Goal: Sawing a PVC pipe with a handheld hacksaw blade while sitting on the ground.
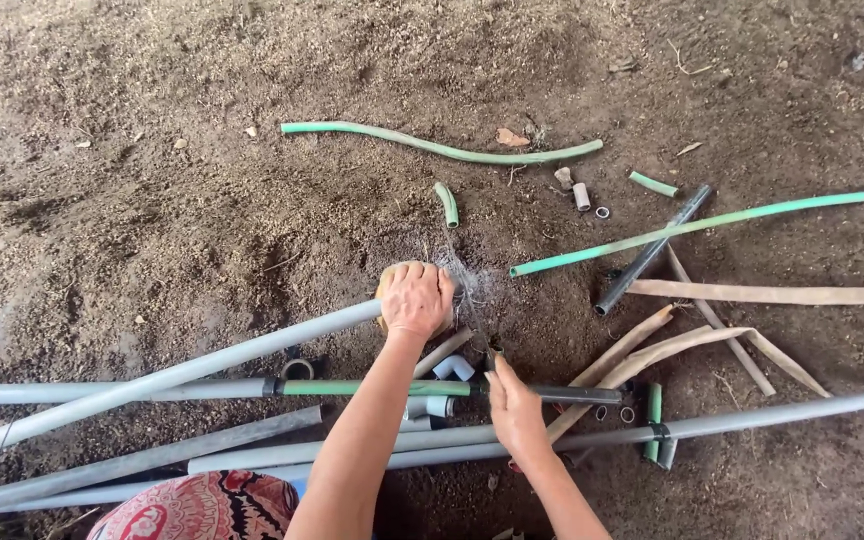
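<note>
Your left hand [417,298] is clamped over a yellowish block [384,285] at the end of the long grey pipe [167,378], which runs off toward eight o'clock. Your right hand [515,405] grips a thin blade-like tool [472,300] pointing to twelve. White elbow fittings [444,385] lie between them.

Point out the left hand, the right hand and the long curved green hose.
left hand [417,298], head view, back of hand.
right hand [514,405], head view, back of hand.
long curved green hose [442,149], head view, mid-length.

Bare brown dirt floor [152,120], scattered with dry leaf bits, lit by soft even daylight
</note>
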